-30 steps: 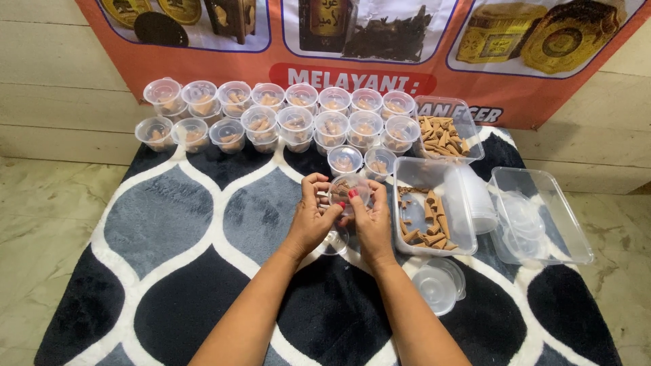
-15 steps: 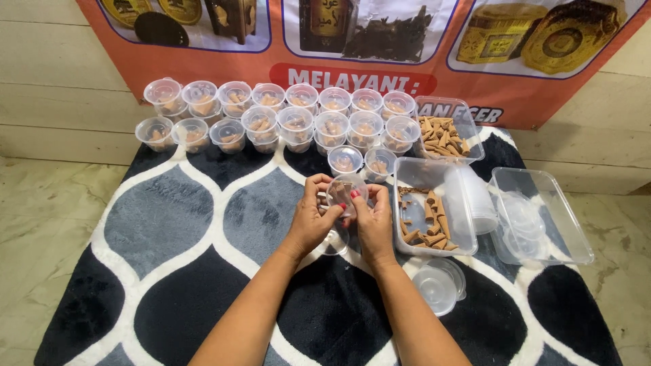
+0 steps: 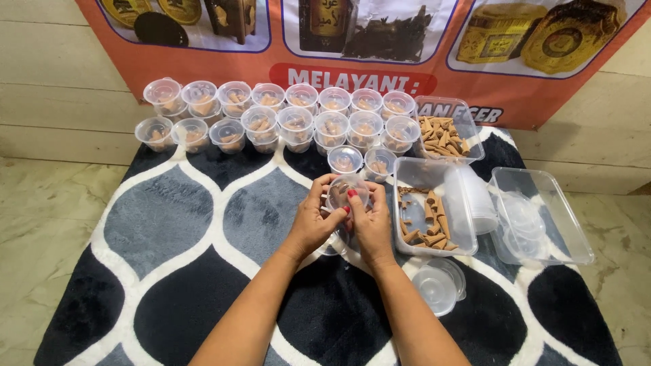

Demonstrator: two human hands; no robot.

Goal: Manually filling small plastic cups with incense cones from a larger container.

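Observation:
A small clear plastic cup (image 3: 347, 191) with brown cone pieces inside and a clear lid on top sits between both hands above the rug. My left hand (image 3: 312, 222) grips its left side with the fingertips on the rim. My right hand (image 3: 371, 224) holds the right side, thumb pressing on the lid. Another clear cup (image 3: 333, 242) rests on the rug under my hands, mostly hidden.
Two rows of several lidded clear cups (image 3: 281, 118) with brown cones line the back of the grey, black and white rug (image 3: 203, 224). Two more cups (image 3: 363, 161) stand just ahead. Right: tubs of cones (image 3: 428, 220), (image 3: 444, 132), stacked cups (image 3: 475, 196), lids (image 3: 441, 285), empty tub (image 3: 539, 217).
Both hands stay around the small cup; the fingers have shifted slightly on the lid. Nothing else on the rug has moved.

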